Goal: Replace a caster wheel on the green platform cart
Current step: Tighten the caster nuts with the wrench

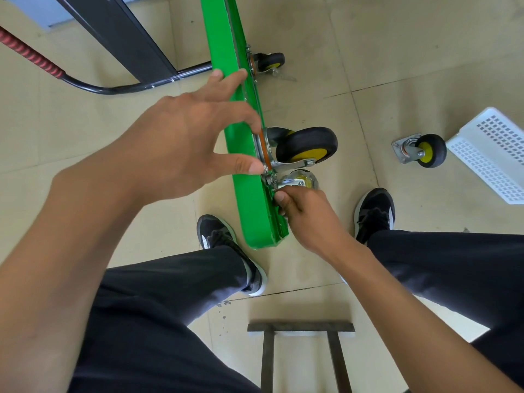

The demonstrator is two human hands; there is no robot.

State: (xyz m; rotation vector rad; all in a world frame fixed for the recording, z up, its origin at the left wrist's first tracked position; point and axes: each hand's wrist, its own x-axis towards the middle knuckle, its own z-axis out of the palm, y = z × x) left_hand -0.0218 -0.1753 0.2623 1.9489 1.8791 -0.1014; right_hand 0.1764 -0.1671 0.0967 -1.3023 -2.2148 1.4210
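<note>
Two hands work at the green platform cart (241, 154), which stands on its long edge on the tiled floor (397, 52) between the person's black shoes (218, 236). In the head view, the left hand (181, 143) reaches over the cart's top edge, its fingers (226, 80) spread apart, with thumb and forefinger pinching the mounting plate of the near caster wheel (307, 146), a black tyre on a yellow hub held against the cart's underside. Just below it, the right hand (306, 219) has its fingers curled tight around a small metal tool (270, 182) at the plate's lower corner; what kind of tool cannot be told. A second mounted caster (269, 62) shows farther along the cart. A loose caster wheel (422, 150) lies on the floor to the right, just beside a white perforated basket (493, 154). Behind the cart, its black handle with a red grip (31, 55) lies on the floor.
</note>
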